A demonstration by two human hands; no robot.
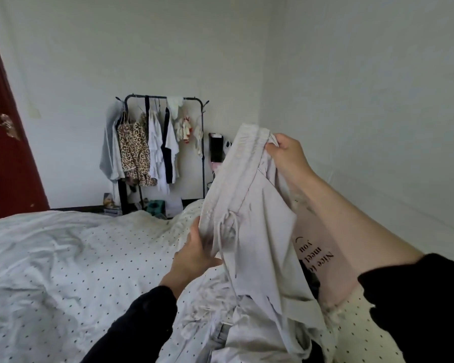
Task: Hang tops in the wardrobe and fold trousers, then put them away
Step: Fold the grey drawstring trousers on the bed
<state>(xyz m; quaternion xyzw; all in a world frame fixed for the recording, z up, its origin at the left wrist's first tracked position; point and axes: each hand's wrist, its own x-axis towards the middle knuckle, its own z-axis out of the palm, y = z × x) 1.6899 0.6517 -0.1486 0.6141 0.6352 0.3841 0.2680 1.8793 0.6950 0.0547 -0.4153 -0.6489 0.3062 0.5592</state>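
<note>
Door [3,142]: dark red, at the far left edge.
Bed [63,258]: white dotted cover, rumpled, under both arms.
Clothes rack [165,100]: black, against the back wall, hung with tops, among them a leopard-print top [134,155].
Left hand [194,255]: fingers curled round the waistband of the trousers near the drawstring, thumb toward the camera.
Trousers [252,205]: pale grey, held up above the bed between the two hands, legs trailing down onto a heap of clothes.
Right hand [288,153]: higher, pinching the waistband's far end.
Printed garment [315,252]: pale pink, lettered, just behind the trousers.
</note>
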